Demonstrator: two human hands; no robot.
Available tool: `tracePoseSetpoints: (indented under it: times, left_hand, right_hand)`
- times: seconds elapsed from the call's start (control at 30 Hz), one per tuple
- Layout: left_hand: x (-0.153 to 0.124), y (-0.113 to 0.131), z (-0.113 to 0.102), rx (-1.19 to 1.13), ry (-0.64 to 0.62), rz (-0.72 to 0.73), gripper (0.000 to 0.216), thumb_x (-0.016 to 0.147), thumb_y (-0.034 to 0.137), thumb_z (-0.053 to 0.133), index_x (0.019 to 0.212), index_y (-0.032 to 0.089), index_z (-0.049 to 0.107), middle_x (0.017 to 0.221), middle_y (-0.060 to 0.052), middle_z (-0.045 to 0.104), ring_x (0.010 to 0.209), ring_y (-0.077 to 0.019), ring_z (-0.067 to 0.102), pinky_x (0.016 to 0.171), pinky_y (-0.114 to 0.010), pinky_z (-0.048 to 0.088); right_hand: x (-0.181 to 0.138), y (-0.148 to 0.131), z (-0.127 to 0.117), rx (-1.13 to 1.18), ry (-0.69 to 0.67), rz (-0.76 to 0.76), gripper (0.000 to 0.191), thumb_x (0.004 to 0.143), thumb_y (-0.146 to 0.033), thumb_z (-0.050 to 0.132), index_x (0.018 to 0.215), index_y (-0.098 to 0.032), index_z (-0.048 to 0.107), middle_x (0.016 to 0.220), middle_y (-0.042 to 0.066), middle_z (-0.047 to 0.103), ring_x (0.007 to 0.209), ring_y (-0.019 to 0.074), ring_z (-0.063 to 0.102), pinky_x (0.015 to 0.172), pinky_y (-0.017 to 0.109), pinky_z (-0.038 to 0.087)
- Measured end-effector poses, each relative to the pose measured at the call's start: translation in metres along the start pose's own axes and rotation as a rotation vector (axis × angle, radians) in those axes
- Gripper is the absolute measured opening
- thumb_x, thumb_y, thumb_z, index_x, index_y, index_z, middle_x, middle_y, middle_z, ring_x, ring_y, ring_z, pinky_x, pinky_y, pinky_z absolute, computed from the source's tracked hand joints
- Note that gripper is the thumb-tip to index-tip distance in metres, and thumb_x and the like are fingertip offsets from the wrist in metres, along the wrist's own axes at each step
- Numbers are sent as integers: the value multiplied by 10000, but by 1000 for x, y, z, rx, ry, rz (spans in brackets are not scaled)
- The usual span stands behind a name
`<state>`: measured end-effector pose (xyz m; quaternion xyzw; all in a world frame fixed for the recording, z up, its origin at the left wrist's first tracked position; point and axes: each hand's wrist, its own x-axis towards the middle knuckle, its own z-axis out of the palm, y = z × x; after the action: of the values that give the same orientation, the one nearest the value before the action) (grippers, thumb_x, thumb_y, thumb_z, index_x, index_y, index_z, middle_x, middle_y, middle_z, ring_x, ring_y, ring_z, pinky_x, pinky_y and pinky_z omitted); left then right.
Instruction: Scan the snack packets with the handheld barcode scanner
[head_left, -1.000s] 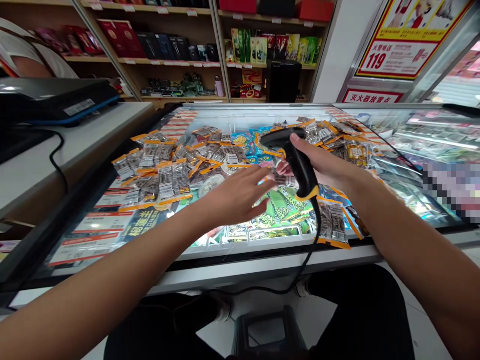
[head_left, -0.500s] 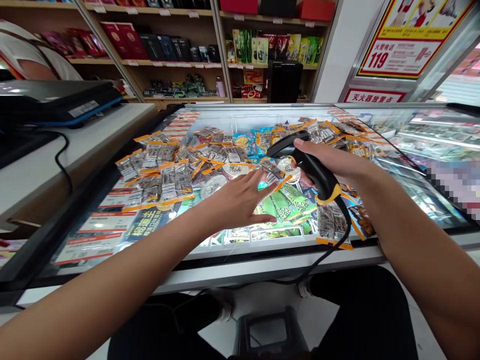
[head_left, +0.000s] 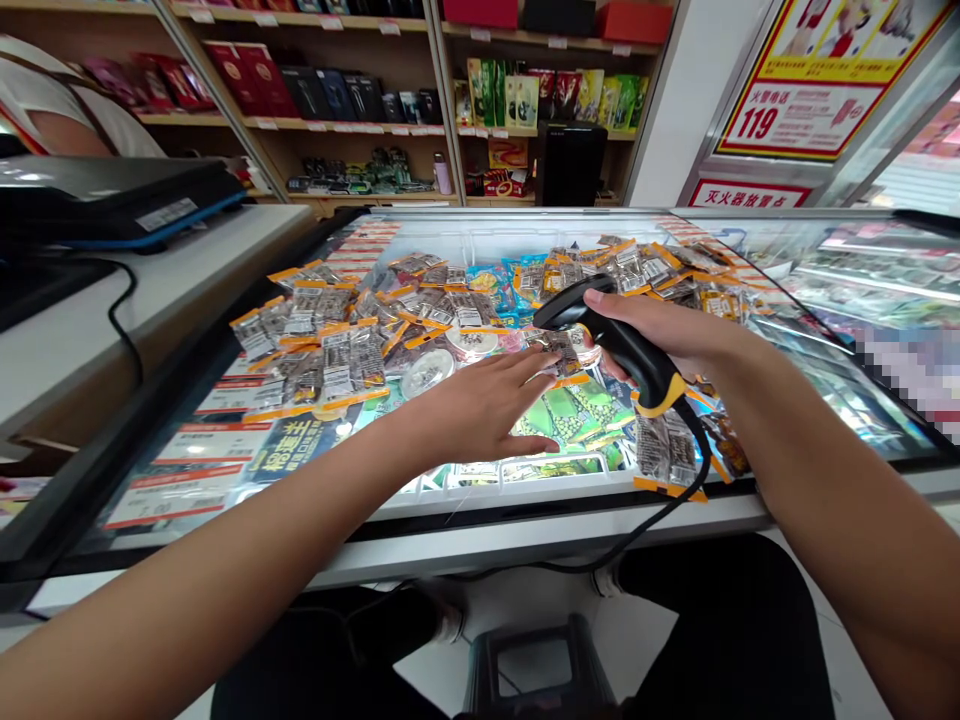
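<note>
My right hand (head_left: 664,325) is wrapped round a black and yellow barcode scanner (head_left: 622,345), its head pointing left above the freezer's glass top. My left hand (head_left: 487,405) is open, palm down, thumb apart from the fingers. Its fingertips are at a small clear snack packet (head_left: 561,352) with orange edges, below the scanner's head; whether they press on it I cannot tell. Several similar snack packets (head_left: 352,362) lie piled to the left. More packets (head_left: 637,265) spread along the back, and another snack packet (head_left: 666,445) lies under the scanner's cable.
The scanner's black cable (head_left: 637,530) hangs over the freezer's front edge (head_left: 420,545). Green packages (head_left: 574,415) show through the glass. A weighing scale (head_left: 120,205) stands on the left counter, with a person's arm (head_left: 71,130) behind it. Stocked shelves (head_left: 360,125) line the back.
My left fingers have moved slightly right, and the packet by them now lies flatter and a little further right. The scanner has stayed nearly in place in my right hand.
</note>
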<state>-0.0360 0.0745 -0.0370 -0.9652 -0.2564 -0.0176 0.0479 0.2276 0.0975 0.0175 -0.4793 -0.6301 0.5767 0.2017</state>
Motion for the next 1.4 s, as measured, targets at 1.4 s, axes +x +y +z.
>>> tracePoseSetpoints:
  times: [1.4]
  left_hand:
    - [13,-11,15,258,136,-298,882,921,837,320,1588,269,418,1544,-184,475,1447,-374,420,1171,-502,288]
  right_hand:
    - [-1,1,-11,93,-3,26,617,852,-765,613,1000,-167,642,659,117,648,564,231,607,453,358,532]
